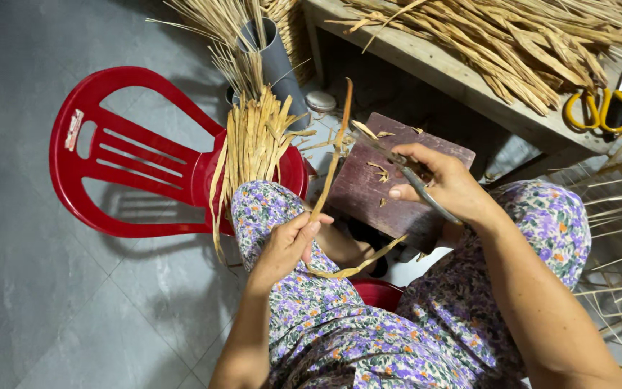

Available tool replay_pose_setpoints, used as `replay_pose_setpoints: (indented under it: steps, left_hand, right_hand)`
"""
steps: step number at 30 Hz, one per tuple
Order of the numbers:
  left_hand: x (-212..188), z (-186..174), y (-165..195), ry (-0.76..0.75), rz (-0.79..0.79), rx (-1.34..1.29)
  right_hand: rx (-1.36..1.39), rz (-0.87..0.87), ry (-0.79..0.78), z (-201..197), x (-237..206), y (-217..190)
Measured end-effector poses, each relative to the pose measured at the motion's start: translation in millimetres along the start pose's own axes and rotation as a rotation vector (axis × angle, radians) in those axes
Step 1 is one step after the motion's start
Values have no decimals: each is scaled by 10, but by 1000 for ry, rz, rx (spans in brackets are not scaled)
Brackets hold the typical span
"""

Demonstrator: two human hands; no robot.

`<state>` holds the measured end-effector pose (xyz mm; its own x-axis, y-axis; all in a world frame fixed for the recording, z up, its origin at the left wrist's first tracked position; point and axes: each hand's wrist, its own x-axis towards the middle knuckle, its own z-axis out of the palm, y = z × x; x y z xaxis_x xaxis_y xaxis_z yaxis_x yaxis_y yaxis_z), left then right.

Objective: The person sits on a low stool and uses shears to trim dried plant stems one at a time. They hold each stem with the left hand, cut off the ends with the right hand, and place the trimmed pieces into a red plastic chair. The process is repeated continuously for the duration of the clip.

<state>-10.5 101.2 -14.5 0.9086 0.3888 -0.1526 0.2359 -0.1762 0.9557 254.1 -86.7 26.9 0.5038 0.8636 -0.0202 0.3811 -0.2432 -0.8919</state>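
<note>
Your left hand [286, 245] had its fingers pinched on the lower part of the straw strip [331, 173], which ran up and away, while your right hand [440, 184], fist clamped round the knife [415, 180], sat just right of it

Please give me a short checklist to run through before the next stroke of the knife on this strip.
1. Left hand grips the strip: ok.
2. Right hand closed on the knife: ok.
3. Blade touching the strip: cannot tell; the tip lies near it.
4. Left fingers away from the blade: ok.
5. Wooden block under the knife hand: ok, with shavings on it.
6. Finished strips resting on the red chair: ok.
</note>
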Motion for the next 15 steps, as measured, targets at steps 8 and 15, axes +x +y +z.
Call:
replay_pose_setpoints:
  steps: [8, 15]
  left_hand:
    - [-30, 4, -47, -44, -1, 10]
    - [-60, -30, -208, 67, 69, -328]
  right_hand:
    - [164, 58, -35, 61, 27, 67]
    - [276, 90, 16, 333, 59, 207]
